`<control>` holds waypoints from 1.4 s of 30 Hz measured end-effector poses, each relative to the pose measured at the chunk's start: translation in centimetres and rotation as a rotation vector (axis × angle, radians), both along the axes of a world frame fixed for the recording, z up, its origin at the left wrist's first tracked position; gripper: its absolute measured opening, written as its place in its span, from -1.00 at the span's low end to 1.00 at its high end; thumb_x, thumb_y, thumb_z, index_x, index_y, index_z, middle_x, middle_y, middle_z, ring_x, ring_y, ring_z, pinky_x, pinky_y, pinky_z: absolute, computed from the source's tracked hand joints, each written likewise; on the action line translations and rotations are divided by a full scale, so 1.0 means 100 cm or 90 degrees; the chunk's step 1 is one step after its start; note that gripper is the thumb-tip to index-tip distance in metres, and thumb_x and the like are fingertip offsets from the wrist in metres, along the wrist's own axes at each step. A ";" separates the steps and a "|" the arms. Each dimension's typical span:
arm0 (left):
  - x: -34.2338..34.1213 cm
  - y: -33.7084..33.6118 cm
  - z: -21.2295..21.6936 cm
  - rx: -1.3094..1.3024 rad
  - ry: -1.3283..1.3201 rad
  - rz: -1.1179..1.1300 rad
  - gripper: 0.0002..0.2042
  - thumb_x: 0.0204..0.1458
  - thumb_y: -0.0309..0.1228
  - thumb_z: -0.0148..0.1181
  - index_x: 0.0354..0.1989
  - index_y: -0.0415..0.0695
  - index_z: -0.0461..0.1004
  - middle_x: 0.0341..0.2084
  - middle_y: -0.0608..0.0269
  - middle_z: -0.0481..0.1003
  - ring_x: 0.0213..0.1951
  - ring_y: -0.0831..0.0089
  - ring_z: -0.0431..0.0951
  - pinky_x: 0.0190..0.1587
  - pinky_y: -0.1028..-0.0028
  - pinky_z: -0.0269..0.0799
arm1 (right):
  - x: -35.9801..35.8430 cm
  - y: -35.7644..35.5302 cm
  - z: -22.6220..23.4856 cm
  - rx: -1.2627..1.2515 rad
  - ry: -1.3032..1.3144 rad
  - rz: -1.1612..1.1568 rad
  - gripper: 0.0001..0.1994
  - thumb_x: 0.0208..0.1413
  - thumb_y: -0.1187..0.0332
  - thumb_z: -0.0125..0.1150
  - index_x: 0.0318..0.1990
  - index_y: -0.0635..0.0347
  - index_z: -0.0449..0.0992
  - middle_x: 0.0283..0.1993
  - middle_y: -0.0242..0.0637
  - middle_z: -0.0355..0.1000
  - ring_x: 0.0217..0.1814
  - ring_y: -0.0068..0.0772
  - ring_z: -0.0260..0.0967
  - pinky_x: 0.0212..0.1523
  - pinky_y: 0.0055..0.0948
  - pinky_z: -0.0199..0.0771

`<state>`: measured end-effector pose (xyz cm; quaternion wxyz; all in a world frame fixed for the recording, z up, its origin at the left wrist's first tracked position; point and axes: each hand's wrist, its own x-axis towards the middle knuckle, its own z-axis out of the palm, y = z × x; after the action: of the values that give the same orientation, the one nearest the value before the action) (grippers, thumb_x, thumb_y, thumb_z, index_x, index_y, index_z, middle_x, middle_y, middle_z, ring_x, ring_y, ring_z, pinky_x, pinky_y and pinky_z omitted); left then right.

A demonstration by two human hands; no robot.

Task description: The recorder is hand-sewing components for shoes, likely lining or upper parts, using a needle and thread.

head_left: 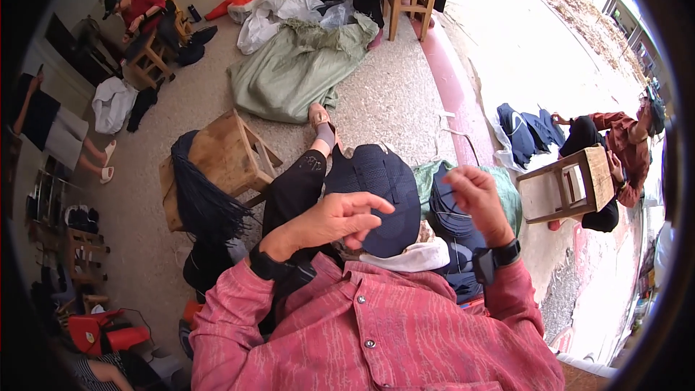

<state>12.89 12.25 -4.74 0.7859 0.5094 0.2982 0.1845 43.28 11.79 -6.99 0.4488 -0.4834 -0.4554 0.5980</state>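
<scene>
A dark navy, sole-shaped fabric piece [384,185], perhaps a shoe part, lies over my lap with a patterned surface. My left hand [337,219] hovers over its left side, index finger stretched out and thumb apart, with nothing visible between them. To the right, my right hand [478,199] is raised with thumb and forefinger pinched together; anything thin between them is too small to make out. Below that hand sits a stack of similar navy pieces [450,210] on green cloth [510,192]. White cloth [413,257] shows at the navy piece's near edge.
A wooden stool [221,156] on my left carries a bundle of dark cords [199,188]. Ahead lies a large green sack [300,69]. Other people sit or stand around, one by a tipped wooden stool [597,181] at right. Navy pieces [528,130] lie near that person.
</scene>
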 end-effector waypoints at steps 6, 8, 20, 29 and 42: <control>-0.040 0.001 -0.010 0.041 0.164 0.007 -0.81 0.17 -0.35 0.17 -0.20 -0.20 0.60 -0.59 0.45 0.46 -0.59 0.82 0.29 -0.59 0.78 0.14 | 0.069 -0.012 -0.032 -0.094 -0.003 -0.164 -0.85 0.22 0.31 0.17 -0.33 0.17 0.54 -0.68 -0.67 0.13 -0.72 -0.89 -0.07 -0.73 -0.75 -0.20; -0.049 -0.003 -0.024 0.009 0.205 -0.150 -0.79 0.14 -0.37 0.19 -0.17 -0.25 0.60 -0.54 0.41 0.52 -0.60 0.77 0.31 -0.57 0.72 0.18 | 0.085 -0.017 -0.052 -0.078 -0.149 -0.176 -0.83 0.18 0.32 0.23 -0.35 0.23 0.56 -0.63 -0.66 0.21 -0.66 -0.89 0.02 -0.68 -0.74 -0.11; -0.010 -0.005 -0.093 -0.130 0.279 0.229 -0.67 0.08 -0.16 0.28 -0.25 -0.22 0.47 -0.52 0.32 0.50 -0.70 0.67 0.40 -0.77 0.72 0.00 | -0.020 0.003 -0.069 0.215 -0.280 0.028 -0.81 0.24 0.40 0.10 -0.08 0.30 0.51 -0.38 -0.24 0.50 -0.36 -0.51 0.44 -0.34 -0.49 0.42; 0.009 -0.008 -0.088 -0.151 0.196 0.253 -0.71 0.05 -0.20 0.32 -0.23 -0.17 0.48 -0.53 0.40 0.48 -0.67 0.69 0.38 -0.73 0.71 0.00 | -0.083 0.004 -0.063 0.408 -0.392 0.160 -0.83 0.19 0.41 0.08 -0.08 0.17 0.48 -0.23 -0.12 0.44 -0.22 0.05 0.45 -0.29 -0.19 0.44; 0.007 -0.002 -0.100 -0.101 0.173 0.251 -0.70 -0.01 -0.18 0.36 -0.28 -0.12 0.46 -0.59 0.43 0.43 -0.69 0.70 0.33 -0.71 0.68 0.01 | -0.088 0.007 -0.064 0.379 -0.404 0.163 -0.83 0.20 0.49 0.04 -0.08 0.21 0.46 -0.22 -0.13 0.46 -0.22 -0.04 0.47 -0.26 -0.29 0.44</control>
<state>13.63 12.08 -14.72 0.7248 0.3980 0.5084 0.2403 34.52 12.45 -13.44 0.3289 -0.4322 -0.7788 0.3140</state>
